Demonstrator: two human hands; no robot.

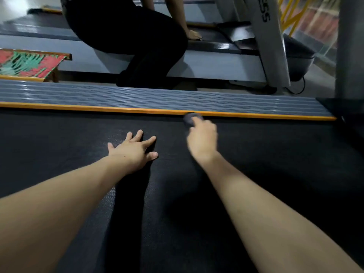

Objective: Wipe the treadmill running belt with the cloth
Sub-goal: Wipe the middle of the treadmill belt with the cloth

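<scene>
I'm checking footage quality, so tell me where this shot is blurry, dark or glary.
Head view: the right hand and its cloth are motion-blurred at the belt's far edge; the left hand is sharp; arms cast heavy shadows on the dark belt; small glare spots on the ribbed side rail; straight edges bow from the wide lens.

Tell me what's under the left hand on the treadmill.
The left hand lies flat, fingers spread, on the black running belt. Nothing else shows beneath it, though the palm covers that spot. The cloth is in the right hand.
</scene>
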